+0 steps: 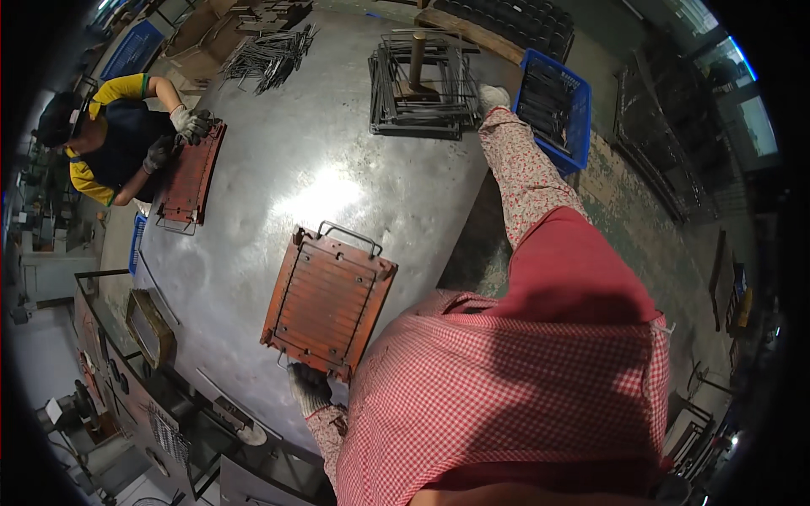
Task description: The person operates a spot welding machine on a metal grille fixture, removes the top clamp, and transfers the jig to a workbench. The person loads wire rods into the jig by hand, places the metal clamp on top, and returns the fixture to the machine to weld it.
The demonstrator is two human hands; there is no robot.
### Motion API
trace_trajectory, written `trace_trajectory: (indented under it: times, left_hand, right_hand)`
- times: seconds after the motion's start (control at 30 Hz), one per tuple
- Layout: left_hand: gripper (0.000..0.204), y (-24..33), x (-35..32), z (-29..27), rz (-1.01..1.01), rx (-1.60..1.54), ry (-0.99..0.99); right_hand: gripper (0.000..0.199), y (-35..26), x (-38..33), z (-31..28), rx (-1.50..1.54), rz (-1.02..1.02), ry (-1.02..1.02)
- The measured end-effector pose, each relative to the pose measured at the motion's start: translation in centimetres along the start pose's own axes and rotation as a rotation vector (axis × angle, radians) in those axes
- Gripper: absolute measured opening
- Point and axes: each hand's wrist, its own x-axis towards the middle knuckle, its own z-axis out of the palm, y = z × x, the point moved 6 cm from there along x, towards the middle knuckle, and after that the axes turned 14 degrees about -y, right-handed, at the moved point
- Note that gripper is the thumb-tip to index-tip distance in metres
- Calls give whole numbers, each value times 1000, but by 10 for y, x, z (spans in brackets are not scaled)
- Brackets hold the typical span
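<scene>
A rust-red rectangular metal jig [325, 304] with ridged slats lies on the steel table in front of me. A bent wire loop [350, 236] sticks out from its far edge. At its near left corner is my left hand [310, 386], in a dark-and-white glove; its fingers are too dark to make out. My right arm reaches far out to the right. My right hand [493, 97], in a whitish glove, is beside a pile of dark wire frames [388, 93] stacked around an upright post [417, 59]. Its fingers do not show clearly.
Right of the steel table [278, 160], a blue basket [582, 126] holds dark metal parts. Loose metal rods [270, 59] lie at the far end. Across the table, a gloved co-worker [126, 139] works at a similar red jig [190, 177]. A metal rack [126, 396] stands at left.
</scene>
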Motion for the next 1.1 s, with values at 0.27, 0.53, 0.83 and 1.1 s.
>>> trace_trajectory:
  times: [0.27,0.53,0.83,1.1]
  left_hand:
    - [33,4,-11,-15,-9,244,335]
    - [23,10,-17,-20,-19,327,452]
    - [57,4,-1,-19,-178,367,261]
    - [42,0,23,-75,71,279,98]
  right_hand:
    - [26,-33,44,14,86,-167,-274]
    - [22,-50,57,-14,83,46,-274]
    - [19,-71,1,-151,442,-28,242]
    - [17,-135,-43,-236,2143,-202,45]
